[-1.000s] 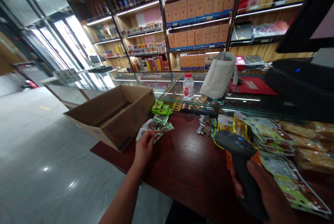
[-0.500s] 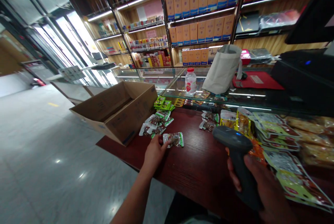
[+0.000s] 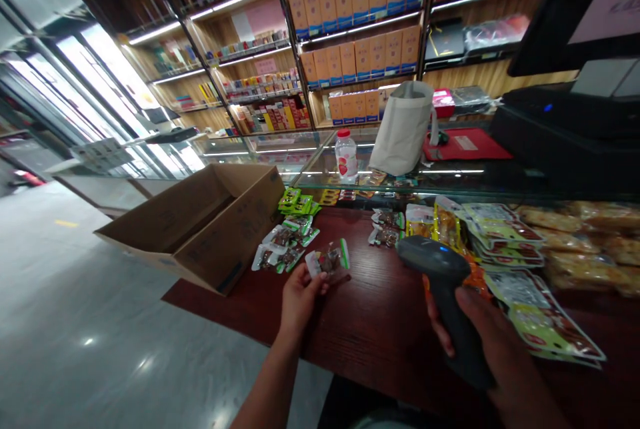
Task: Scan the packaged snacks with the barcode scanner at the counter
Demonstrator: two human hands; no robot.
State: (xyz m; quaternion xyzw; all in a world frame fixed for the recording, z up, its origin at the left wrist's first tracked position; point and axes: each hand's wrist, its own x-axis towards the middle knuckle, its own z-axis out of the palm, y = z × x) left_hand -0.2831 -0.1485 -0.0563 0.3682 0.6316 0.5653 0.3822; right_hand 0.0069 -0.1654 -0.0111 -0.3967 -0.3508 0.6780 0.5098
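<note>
My left hand (image 3: 299, 297) pinches the lower left corner of a small clear snack packet (image 3: 330, 261) with a green edge, tilted over the dark red wooden table (image 3: 345, 329). My right hand (image 3: 480, 336) is wrapped round the handle of a dark grey barcode scanner (image 3: 440, 266), its head facing left. Several similar brown snack packets (image 3: 280, 246) lie left of the held one, with bright green packets (image 3: 297, 202) behind them. Two more small packets (image 3: 386, 228) rest behind the scanner's head.
An open cardboard box (image 3: 200, 222) stands at the left. Larger snack bags (image 3: 530, 309) and wrapped bread (image 3: 580, 269) cover the right side. On the glass counter are a red-capped bottle (image 3: 346, 157), a pale bag (image 3: 403, 129) and a red folder (image 3: 470, 144). A monitor (image 3: 555, 16) hangs over the right.
The packet in my left hand has been raised and tilted off the table. My right hand still holds the scanner. The whole view has shifted, with the shelves and counter now farther left.
</note>
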